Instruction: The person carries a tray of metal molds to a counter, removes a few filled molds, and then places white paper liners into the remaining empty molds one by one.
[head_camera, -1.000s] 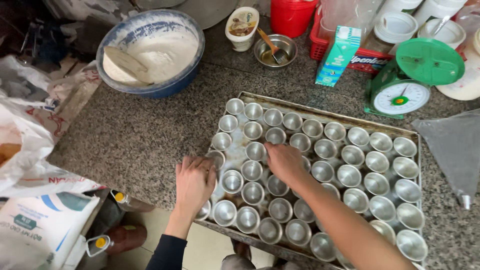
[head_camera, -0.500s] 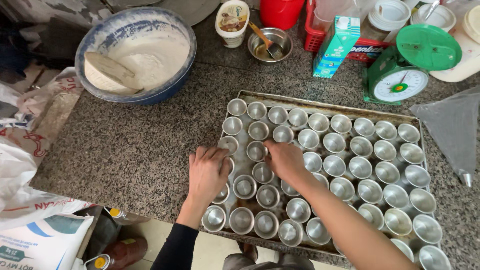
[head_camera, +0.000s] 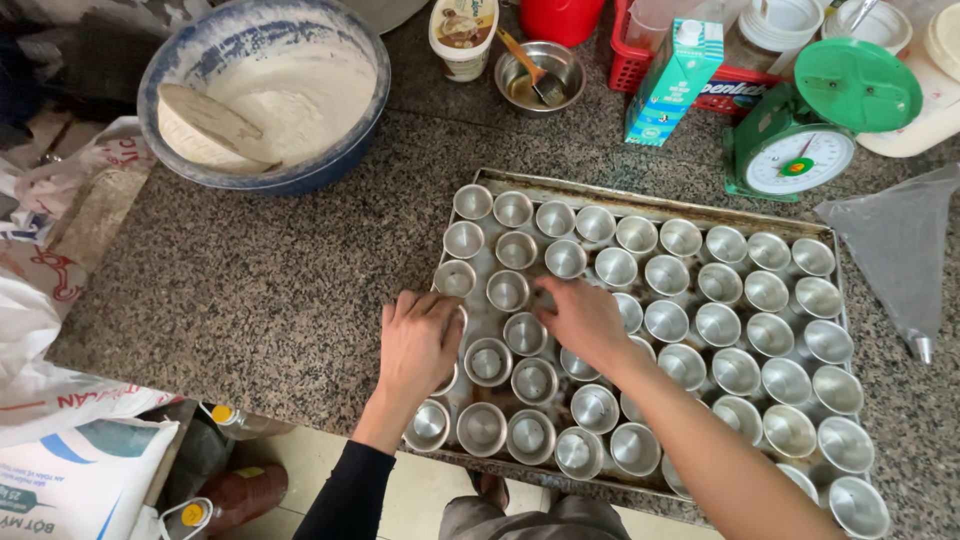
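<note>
A big metal tray sits on the speckled counter. It is packed with many small metal cups, all standing up with nothing in them.

The left hand lies flat, palm down, at the tray's left edge. Its fingers are spread a little and rest on top of one or two cups. They are not closed around anything that can be seen. The right hand is over the middle-left cups. Its fingers are bent down and touch a cup there, but you cannot tell if they pinch it.

Behind the tray, at the left, is a blue and white bowl. It holds thick white batter, and a flat scraper leans in it. Near it stand a small tub with a picture lid and a little steel dish with brown liquid and a brush. A green carton stands beside a red basket. A green scale is at the tray's far right corner, with nothing on its round top. A clear piping bag lies to the right of the tray.
</note>
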